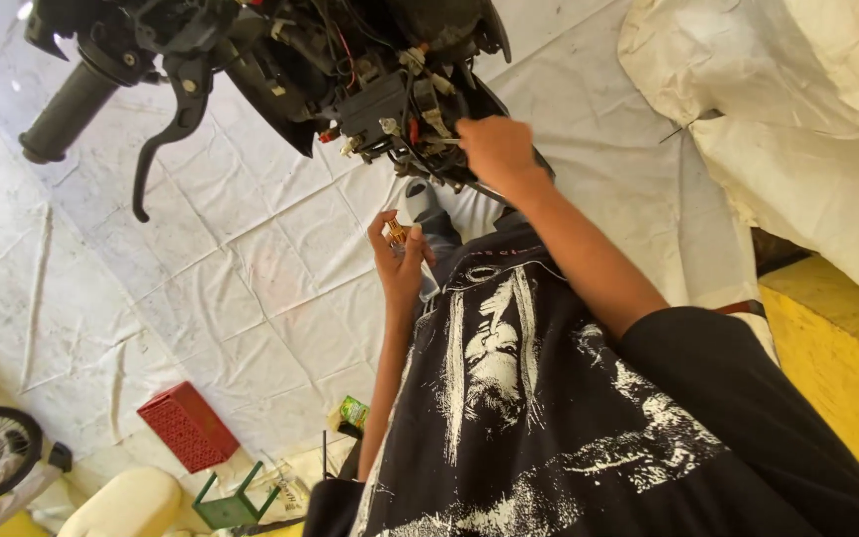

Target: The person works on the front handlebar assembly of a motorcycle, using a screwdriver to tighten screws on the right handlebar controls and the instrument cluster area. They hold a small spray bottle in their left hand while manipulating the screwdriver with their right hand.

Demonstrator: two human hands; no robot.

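Between the left hand [400, 261] fingertips sits a small amber part [395, 235], pinched, probably light and brittle; best gripped by its sides. Right hand [494, 149] fingers close on wiring [420, 124], soft and snag-prone, just beyond them.

From where I watch, the handlebar grip [64, 111] at ten o'clock looks like matt black rubber, the brake lever [173, 124] beside it dull black metal. The wiring cluster [400, 109] at twelve shows glossy plastic insulation. The ground sheet [251, 259] is creased white cloth. At seven o'clock the red crate [186, 426] looks like perforated plastic.
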